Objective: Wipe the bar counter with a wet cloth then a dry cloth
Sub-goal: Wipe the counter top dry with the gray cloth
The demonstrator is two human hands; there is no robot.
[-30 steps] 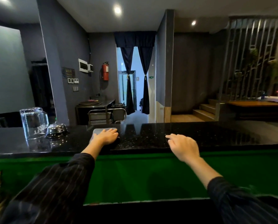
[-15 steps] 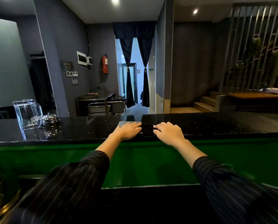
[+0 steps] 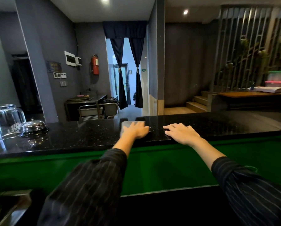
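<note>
- Head view: we look down over a black speckled bar counter [image 3: 74,139] that runs across the frame, and both our arms reach to its middle stretch.
- Our left hand [image 3: 135,130] lies palm down on a grey cloth [image 3: 127,124]. The fingers are straight and close together and press it flat onto the stone; none of them curl round it.
- The cloth sits on the middle of the counter, with its far side close to the counter's far edge. Only its far strip and left side show past the hand. We cannot tell from its look whether it is the wet cloth or the dry one.
- Our right hand [image 3: 180,132] rests just beside the left one, on its right, with a narrow strip of bare counter between them. It is palm down with the fingers straight and slightly spread, and it holds nothing. Its wrist crosses the counter's near edge.
- Dark striped sleeves [image 3: 90,185] cover both forearms and leave the wrists bare.
- Toward the left end of the counter a clear glass jug [image 3: 5,121] stands just beside a shiny metal call bell [image 3: 34,127]. Both are well apart from the cloth.
- Below the counter's near edge a green ledge [image 3: 161,165] runs the whole width, and our arms pass over it.
</note>
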